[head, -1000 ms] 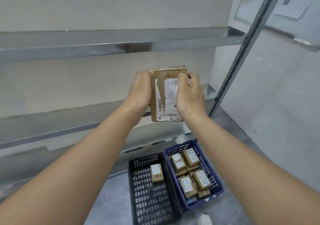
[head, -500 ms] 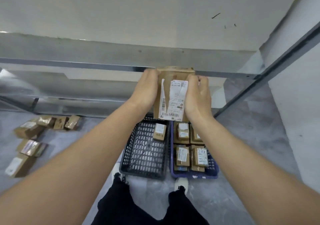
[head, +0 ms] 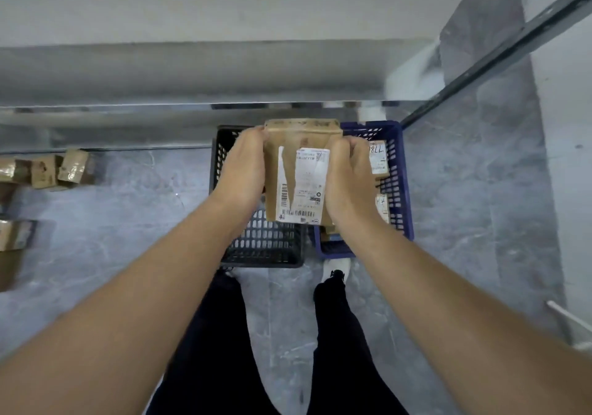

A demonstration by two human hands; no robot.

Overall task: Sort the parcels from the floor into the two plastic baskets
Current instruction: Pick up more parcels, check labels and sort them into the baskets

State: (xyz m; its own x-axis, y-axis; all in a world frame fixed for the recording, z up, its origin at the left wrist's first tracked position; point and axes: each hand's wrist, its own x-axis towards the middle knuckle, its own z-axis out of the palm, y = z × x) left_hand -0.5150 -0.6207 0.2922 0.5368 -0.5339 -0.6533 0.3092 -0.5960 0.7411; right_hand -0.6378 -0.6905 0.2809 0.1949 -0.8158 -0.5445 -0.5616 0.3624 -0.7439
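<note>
I hold the brown parcel (head: 301, 171) in both hands, label up and torn down the middle. My left hand (head: 243, 168) grips its nine o'clock edge and my right hand (head: 346, 177) curls round its three o'clock edge. It sits in the air over the seam where the black basket (head: 262, 245) meets the blue basket (head: 397, 165), which stands at three o'clock of the black one. Labelled boxes (head: 378, 158) lie in the blue basket. Loose parcels (head: 45, 168) lie on the grey floor (head: 464, 206) at nine o'clock, well apart from the baskets.
</note>
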